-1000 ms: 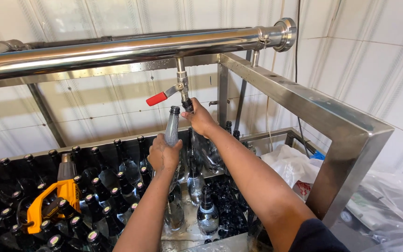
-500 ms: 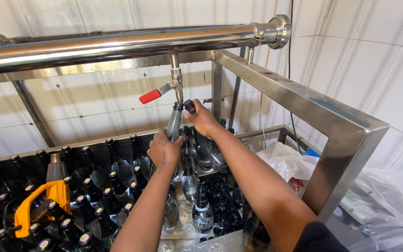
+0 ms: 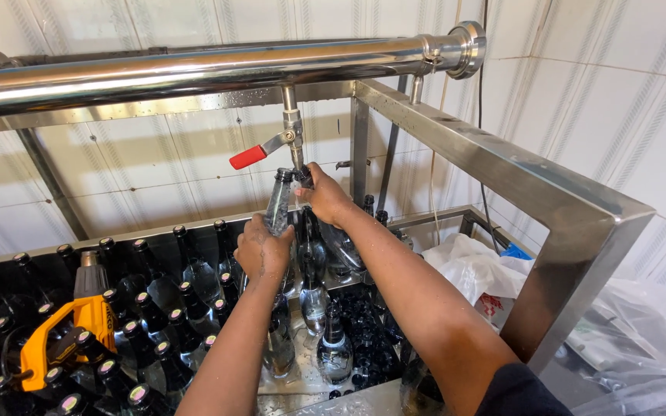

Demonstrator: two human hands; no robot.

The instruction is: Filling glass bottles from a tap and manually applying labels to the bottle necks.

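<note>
- Left hand (image 3: 262,250) wrapped tight round a clear glass bottle (image 3: 277,205), held upright, tilted slightly, neck just under the tap spout
- Right hand (image 3: 324,194) pinched shut on the spout below the valve (image 3: 293,139), fingers at the bottle mouth
- Red lever (image 3: 249,157) sticking out left of valve, angled down
- Valve hanging off steel pipe (image 3: 217,65) overhead
- Rows of capped bottles (image 3: 156,308) packed below, left
- Orange tool (image 3: 59,331) lying among them
- White plastic bag (image 3: 475,266) right, inside steel frame (image 3: 572,208)

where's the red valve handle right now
In the head view the red valve handle sits centre-left, just under the steel pipe, above the bottle in the left hand.
</note>
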